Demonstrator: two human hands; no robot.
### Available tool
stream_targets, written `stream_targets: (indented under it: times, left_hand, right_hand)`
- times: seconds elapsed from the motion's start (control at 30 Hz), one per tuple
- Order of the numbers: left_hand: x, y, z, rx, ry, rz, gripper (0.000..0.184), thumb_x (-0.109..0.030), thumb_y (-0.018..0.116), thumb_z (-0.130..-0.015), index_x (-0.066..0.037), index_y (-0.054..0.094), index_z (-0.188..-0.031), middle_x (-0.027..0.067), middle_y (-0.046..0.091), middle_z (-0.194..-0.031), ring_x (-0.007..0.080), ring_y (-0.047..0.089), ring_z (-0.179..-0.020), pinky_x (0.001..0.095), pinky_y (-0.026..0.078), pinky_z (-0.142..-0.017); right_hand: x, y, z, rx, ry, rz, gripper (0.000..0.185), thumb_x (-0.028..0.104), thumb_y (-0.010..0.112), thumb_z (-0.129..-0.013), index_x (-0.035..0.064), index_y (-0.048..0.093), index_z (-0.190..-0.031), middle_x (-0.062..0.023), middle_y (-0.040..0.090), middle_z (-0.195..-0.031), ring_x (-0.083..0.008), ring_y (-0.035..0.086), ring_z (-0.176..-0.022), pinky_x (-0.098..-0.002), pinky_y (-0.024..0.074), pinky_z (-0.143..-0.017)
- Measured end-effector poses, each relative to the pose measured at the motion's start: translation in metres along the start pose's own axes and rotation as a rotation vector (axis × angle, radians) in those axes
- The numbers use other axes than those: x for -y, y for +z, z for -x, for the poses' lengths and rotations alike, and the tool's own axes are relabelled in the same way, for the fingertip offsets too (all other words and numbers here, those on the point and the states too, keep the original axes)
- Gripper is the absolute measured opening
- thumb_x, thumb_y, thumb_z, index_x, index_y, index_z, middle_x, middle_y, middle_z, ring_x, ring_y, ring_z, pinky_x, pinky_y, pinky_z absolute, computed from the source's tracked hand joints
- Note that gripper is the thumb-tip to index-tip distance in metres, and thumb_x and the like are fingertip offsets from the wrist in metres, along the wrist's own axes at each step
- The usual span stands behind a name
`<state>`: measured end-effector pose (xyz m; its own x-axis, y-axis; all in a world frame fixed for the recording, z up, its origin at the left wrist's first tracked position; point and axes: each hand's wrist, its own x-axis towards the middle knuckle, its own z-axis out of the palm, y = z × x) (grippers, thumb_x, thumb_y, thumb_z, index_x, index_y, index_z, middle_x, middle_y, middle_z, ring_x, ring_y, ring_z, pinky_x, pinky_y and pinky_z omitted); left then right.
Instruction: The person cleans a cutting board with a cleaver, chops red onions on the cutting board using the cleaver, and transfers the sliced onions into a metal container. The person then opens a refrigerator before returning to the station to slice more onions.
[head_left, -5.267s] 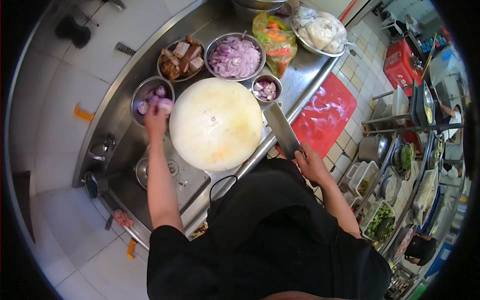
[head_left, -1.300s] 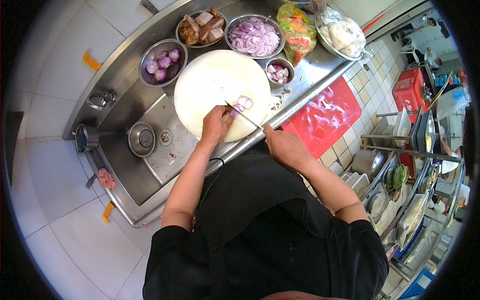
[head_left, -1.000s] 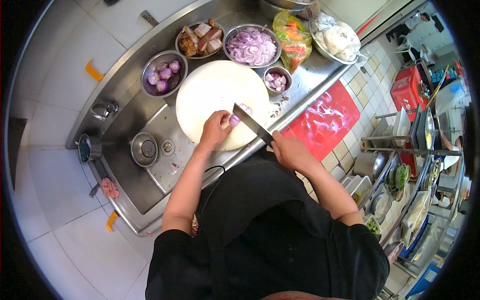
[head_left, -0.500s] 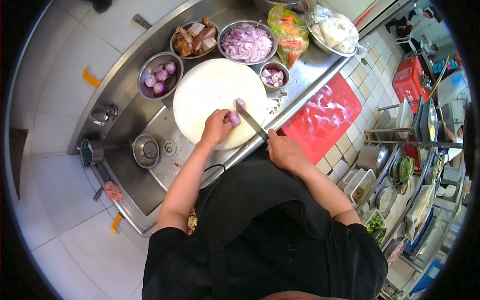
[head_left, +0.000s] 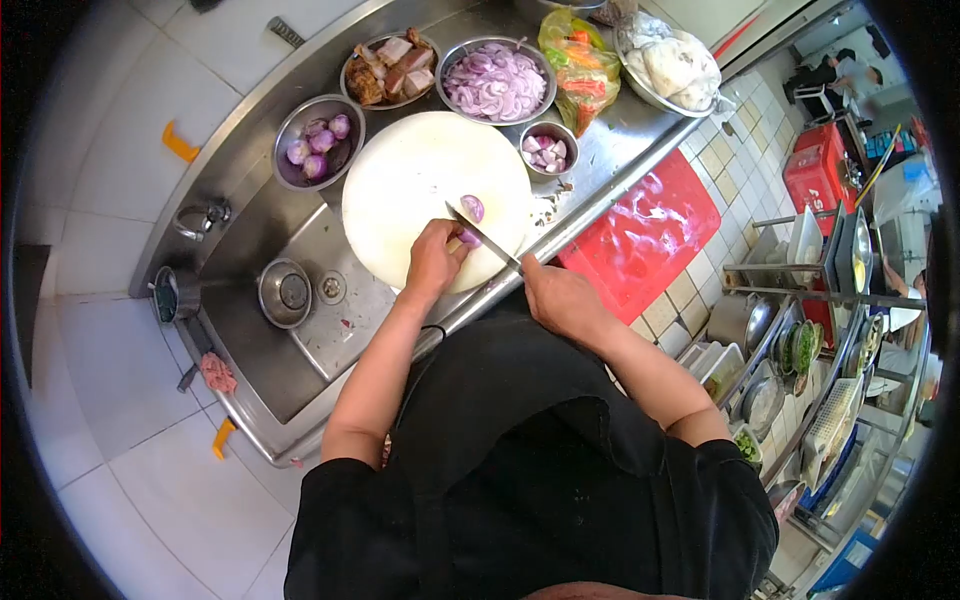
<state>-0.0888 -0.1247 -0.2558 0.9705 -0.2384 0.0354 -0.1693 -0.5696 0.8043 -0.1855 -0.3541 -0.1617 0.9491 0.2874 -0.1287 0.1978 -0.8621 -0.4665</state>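
On the round white cutting board (head_left: 405, 190), my left hand (head_left: 436, 258) is closed on a peeled purple onion (head_left: 468, 238), partly hidden by the fingers and blade. My right hand (head_left: 562, 298) grips the handle of a knife (head_left: 490, 240) at the board's near right edge. The blade lies slanted over the onion, close to my left fingertips. Just beyond the blade sits a cut onion piece (head_left: 473, 208), apart from my fingers.
Behind the board stand bowls of whole onions (head_left: 317, 150), cooked meat (head_left: 395, 68), sliced onion (head_left: 497, 80) and onion chunks (head_left: 545, 153). A steel sink (head_left: 250, 350) is at left. A red board (head_left: 650, 235) lies right, beyond the counter edge. Shelving (head_left: 800, 300) stands further right.
The knife has swung to a flatter slant and moved left across the onion. My right hand has shifted slightly left with it. The cut piece now lies clear of the blade.
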Motion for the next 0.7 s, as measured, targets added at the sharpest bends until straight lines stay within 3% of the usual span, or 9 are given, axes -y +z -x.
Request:
stream_targets:
  times: [0.13,0.4,0.47,0.5,0.57,0.67,0.7]
  left_hand:
    - [-0.001,-0.001,0.001,0.015,-0.024,-0.008,0.032,-0.007,0.087,-0.083,0.002,0.072,-0.110,0.0191,0.073,-0.109,0.0361,0.073,-0.101,0.0434,0.059,-0.091]
    - [0.019,0.008,0.000,-0.015,0.038,0.011,0.035,-0.008,0.086,-0.083,0.001,0.070,-0.113,0.0179,0.072,-0.107,0.0351,0.072,-0.100,0.0430,0.058,-0.089]
    - [0.014,0.008,0.001,-0.006,-0.061,-0.038,0.053,-0.011,0.091,-0.079,0.001,0.068,-0.126,0.0173,0.071,-0.115,0.0286,0.074,-0.101,0.0400,0.060,-0.090]
    - [0.010,0.007,0.002,-0.007,-0.065,-0.039,0.053,-0.011,0.091,-0.079,0.001,0.068,-0.126,0.0173,0.071,-0.115,0.0286,0.074,-0.101,0.0400,0.060,-0.090]
    - [-0.003,0.005,0.002,0.018,-0.146,-0.033,0.065,-0.020,0.092,-0.080,0.002,0.061,-0.133,0.0246,0.062,-0.127,0.0394,0.070,-0.102,0.0458,0.058,-0.091]
    - [0.003,0.018,-0.002,-0.046,-0.003,-0.195,0.076,-0.027,0.093,-0.078,0.003,0.058,-0.138,0.0257,0.059,-0.132,0.0409,0.069,-0.106,0.0478,0.057,-0.093]
    - [-0.005,0.017,-0.006,0.029,-0.065,-0.195,0.076,-0.029,0.092,-0.078,0.003,0.059,-0.139,0.0243,0.060,-0.131,0.0416,0.068,-0.108,0.0485,0.056,-0.095]
  right_hand:
    - [0.002,-0.002,-0.004,0.109,0.053,0.026,0.021,0.009,0.049,-0.102,-0.0052,0.053,-0.118,-0.0245,0.072,-0.077,-0.0433,0.074,-0.073,-0.0570,0.0567,-0.063]
    - [-0.019,0.021,-0.017,0.134,0.056,0.010,0.022,0.010,0.052,-0.100,-0.0048,0.052,-0.116,-0.0265,0.072,-0.079,-0.0465,0.074,-0.077,-0.0589,0.0565,-0.067]
    - [-0.011,0.000,-0.018,0.177,0.091,0.011,0.021,0.011,0.052,-0.101,-0.0047,0.052,-0.116,-0.0276,0.072,-0.081,-0.0479,0.073,-0.079,-0.0604,0.0557,-0.069]
    - [-0.004,-0.013,-0.012,0.159,0.125,-0.038,0.021,0.013,0.052,-0.103,-0.0040,0.051,-0.115,-0.0292,0.071,-0.082,-0.0502,0.072,-0.081,-0.0620,0.0544,-0.071]
    - [0.000,-0.029,-0.005,0.145,0.154,-0.090,0.021,0.015,0.051,-0.105,-0.0034,0.051,-0.115,-0.0307,0.071,-0.084,-0.0524,0.071,-0.083,-0.0636,0.0530,-0.074]
    - [-0.008,-0.040,0.003,0.042,0.215,-0.159,0.022,0.019,0.051,-0.108,-0.0010,0.050,-0.116,-0.0335,0.069,-0.086,-0.0563,0.067,-0.085,-0.0657,0.0499,-0.077]
    - [-0.012,-0.042,0.004,0.044,0.263,-0.211,0.022,0.020,0.052,-0.108,0.0000,0.050,-0.117,-0.0347,0.068,-0.088,-0.0569,0.066,-0.087,-0.0658,0.0492,-0.077]
